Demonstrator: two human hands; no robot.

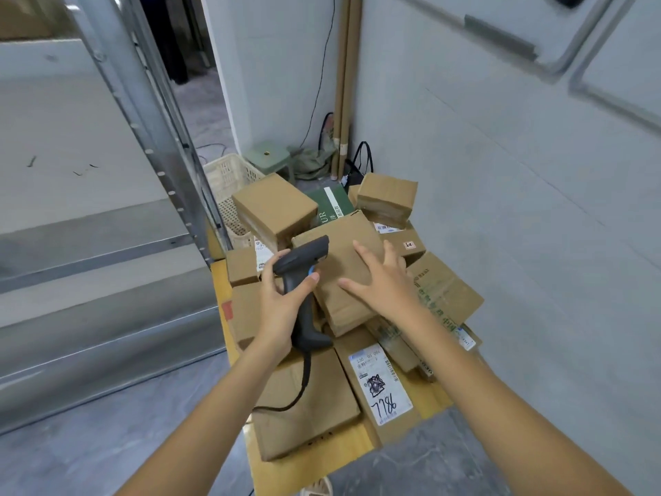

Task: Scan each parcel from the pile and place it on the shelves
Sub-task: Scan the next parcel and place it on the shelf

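Starting nearest, a labelled box point(381, 386) marked 7786 is seen lying flat at the pile's near edge. Just beyond, the scanner point(304, 281) is gripped by the left hand point(280, 309), while the right hand point(384, 281), fingers spread and holding nothing, is laid on the top parcel point(343, 277) mid-pile. This cardboard parcel is judged stiff and probably light; its side edges are best grasped. The shelves point(107, 252) stand left.
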